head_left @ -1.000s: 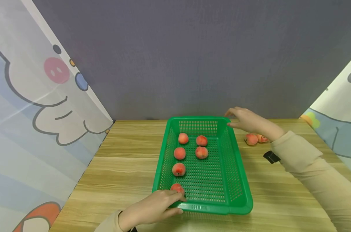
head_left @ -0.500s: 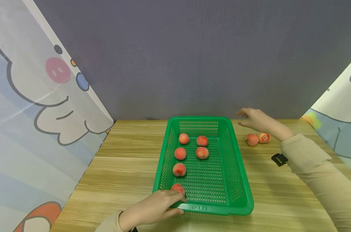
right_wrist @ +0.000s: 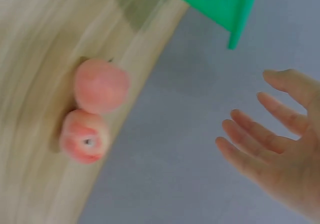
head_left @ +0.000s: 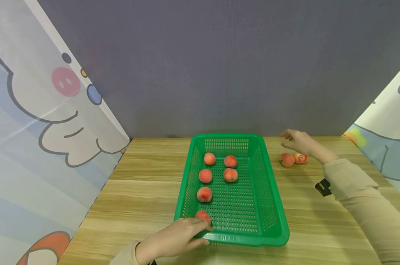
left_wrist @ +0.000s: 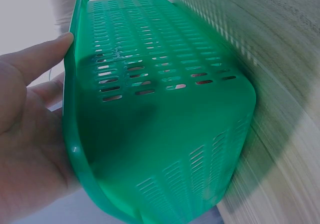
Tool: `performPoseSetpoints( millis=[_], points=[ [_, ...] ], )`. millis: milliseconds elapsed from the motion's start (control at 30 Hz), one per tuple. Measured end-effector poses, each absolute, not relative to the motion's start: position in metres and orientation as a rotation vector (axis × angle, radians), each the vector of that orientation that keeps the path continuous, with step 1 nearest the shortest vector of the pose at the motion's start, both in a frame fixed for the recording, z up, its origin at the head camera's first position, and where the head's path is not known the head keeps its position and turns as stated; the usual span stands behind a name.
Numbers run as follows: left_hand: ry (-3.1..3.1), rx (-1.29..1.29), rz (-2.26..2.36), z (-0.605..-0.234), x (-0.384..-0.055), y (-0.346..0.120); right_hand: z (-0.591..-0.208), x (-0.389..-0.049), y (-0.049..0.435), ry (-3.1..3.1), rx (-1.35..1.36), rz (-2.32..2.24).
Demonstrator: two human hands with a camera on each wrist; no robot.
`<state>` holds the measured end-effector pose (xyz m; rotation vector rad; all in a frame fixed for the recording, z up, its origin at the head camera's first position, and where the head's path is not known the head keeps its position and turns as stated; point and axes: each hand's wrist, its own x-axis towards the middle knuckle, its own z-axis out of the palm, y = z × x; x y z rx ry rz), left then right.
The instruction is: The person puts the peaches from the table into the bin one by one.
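A green plastic basket (head_left: pixel 274 191) with slotted walls stands on the table, several peaches (head_left: pixel 205 176) lying inside it. My left hand (head_left: pixel 175 235) grips the basket's near rim toward the left, thumb outside and fingers over the inner side, close to the nearest peach (head_left: pixel 202 215). In the left wrist view, the thumb (left_wrist: pixel 47 56) presses the rim from outside. To the right of the basket, two more peaches (head_left: pixel 287 160) sit side by side on the wood. My right hand (right_wrist: pixel 285 139) hovers just above and behind them, fingers loosely spread, holding nothing.
The wood-grain table (head_left: pixel 137 198) ends at a grey wall (head_left: pixel 220 66) behind the basket. Cartoon-printed sheets (head_left: pixel 67 140) line the left and right sides. A black strap (head_left: pixel 324 187) hangs by my right sleeve.
My right hand has moved from the basket's far right corner to the right and slightly down, to the two peaches outside. The left hand and the basket have hardly moved.
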<state>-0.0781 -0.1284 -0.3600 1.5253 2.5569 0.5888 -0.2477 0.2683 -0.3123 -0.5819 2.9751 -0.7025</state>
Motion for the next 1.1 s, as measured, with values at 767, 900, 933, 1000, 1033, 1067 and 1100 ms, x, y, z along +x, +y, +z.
performPoseSetpoints(
  millis=[767, 900, 933, 1000, 1033, 1067, 1100],
  points=[
    [2.544, 1.503, 0.598, -0.357, -0.076, -0.127, -0.366, -0.253, 0.281, 2.919, -0.537, -0.712],
    [2.545, 1.49, 0.595, -0.357, -0.076, -0.127, -0.372, -0.253, 0.28, 2.934, -0.54, -0.704],
    [2.544, 1.488, 0.593, -0.357, -0.076, -0.127, -0.373, -0.253, 0.28, 2.939, -0.542, -0.698],
    [2.543, 1.487, 0.593, -0.357, -0.076, -0.128, -0.376, -0.254, 0.28, 2.953, -0.546, -0.679],
    [2.543, 1.487, 0.594, -0.357, -0.076, -0.128, -0.377, -0.254, 0.28, 2.961, -0.55, -0.675],
    [2.543, 1.49, 0.593, -0.357, -0.076, -0.127, -0.379, -0.255, 0.28, 2.967, -0.552, -0.67],
    [2.544, 1.493, 0.593, -0.357, -0.076, -0.127, -0.38, -0.255, 0.279, 2.972, -0.554, -0.672]
  ],
)
